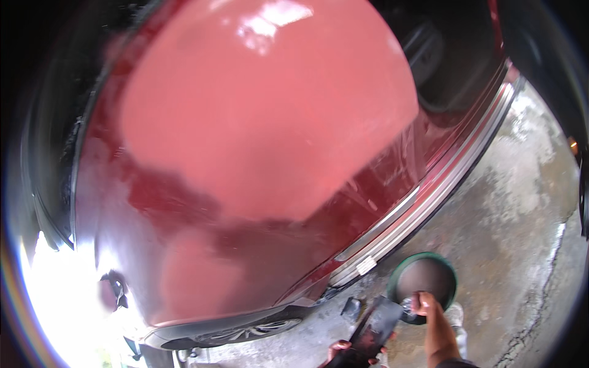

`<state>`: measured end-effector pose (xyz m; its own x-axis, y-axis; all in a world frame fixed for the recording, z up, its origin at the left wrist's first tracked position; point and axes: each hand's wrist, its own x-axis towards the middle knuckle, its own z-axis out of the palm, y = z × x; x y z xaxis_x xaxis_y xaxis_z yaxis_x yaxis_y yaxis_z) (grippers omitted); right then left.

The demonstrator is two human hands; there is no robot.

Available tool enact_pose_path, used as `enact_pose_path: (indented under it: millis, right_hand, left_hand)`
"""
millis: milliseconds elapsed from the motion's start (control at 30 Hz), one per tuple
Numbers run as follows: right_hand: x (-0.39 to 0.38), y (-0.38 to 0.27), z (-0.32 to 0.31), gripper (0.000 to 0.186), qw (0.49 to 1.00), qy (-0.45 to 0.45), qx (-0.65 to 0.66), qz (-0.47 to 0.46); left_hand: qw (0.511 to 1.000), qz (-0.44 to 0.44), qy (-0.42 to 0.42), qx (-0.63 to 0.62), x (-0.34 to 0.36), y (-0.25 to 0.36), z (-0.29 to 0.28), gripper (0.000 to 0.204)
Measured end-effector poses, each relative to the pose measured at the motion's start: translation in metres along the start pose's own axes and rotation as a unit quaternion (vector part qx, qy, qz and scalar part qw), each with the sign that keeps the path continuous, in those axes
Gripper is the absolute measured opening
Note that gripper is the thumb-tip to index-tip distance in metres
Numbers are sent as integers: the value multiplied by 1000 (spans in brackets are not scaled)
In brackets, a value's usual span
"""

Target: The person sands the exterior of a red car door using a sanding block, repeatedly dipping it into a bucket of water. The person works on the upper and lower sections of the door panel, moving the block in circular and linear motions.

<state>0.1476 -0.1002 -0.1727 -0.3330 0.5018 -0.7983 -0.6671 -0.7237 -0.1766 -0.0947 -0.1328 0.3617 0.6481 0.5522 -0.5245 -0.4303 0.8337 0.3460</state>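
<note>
My left hand [340, 349] grips a long, dark, flat board [374, 325] at the lower edge of the view, tilted with a wet-looking sheen. My right hand [424, 303] is closed on a small clear, shiny object [407, 306] beside the board's upper end, over a round green-rimmed tub [420, 276] of murky liquid on the floor. A small dark block [351, 306] lies left of the board. Above both hands is a dark red car [337, 239] with large matte pink patches [264, 110] on its panels.
The car's metal-trimmed sill [392, 239] runs diagonally above the tub, and its wheel [257, 328] shows at the bottom. A stained, cracked concrete floor [515, 184] stretches along the right. A white shoe [457, 325] shows behind my right forearm. Bright glare fills the lower left.
</note>
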Motion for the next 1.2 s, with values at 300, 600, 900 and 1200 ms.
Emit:
enact_pose_path:
  millis: [300, 600, 900, 1200]
  right_hand:
    - [-539, -254, 547, 36, 838, -253, -296, -382]
    - [-590, -326, 448, 20, 853, -2, -270, -447]
    - [-611, -263, 276, 17, 927, 138, -141, -319]
    - [-530, -209, 306, 8, 941, 90, -84, -316]
  left_hand:
    - [275, 537, 184, 776, -141, 233, 295, 90]
    - [-146, 400, 184, 886, -95, 372, 379, 76]
    - [-162, 348, 217, 898, -70, 365, 365, 77]
    - [-244, 400, 192, 862, 0, 382, 453, 66]
